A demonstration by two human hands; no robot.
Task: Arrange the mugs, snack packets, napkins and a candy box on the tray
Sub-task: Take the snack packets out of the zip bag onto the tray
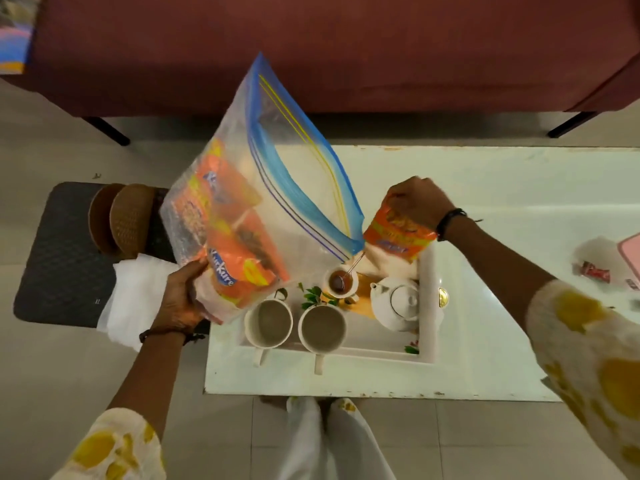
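My left hand [178, 299] grips the bottom of a big clear zip bag [273, 188] with a blue seal, held open above the tray's left side. Orange snack packets [239, 268] lie inside it. My right hand [420, 202] holds one orange snack packet [394, 237] over the far end of the white tray [429, 351]. Two empty white mugs [268, 323] [322, 328] stand side by side at the tray's near left. Behind them sit a small cup with a strainer [340, 283] and a white teapot [398, 303]. White napkins [384, 263] lie under the held packet.
The tray rests on a white low table [502, 188]. Wrapped candies [595, 271] and a pink box edge [632, 251] lie at the table's right. A dark mat with brown woven coasters [131, 223] and white cloth [131, 299] is on the floor left. A maroon sofa [346, 53] stands behind.
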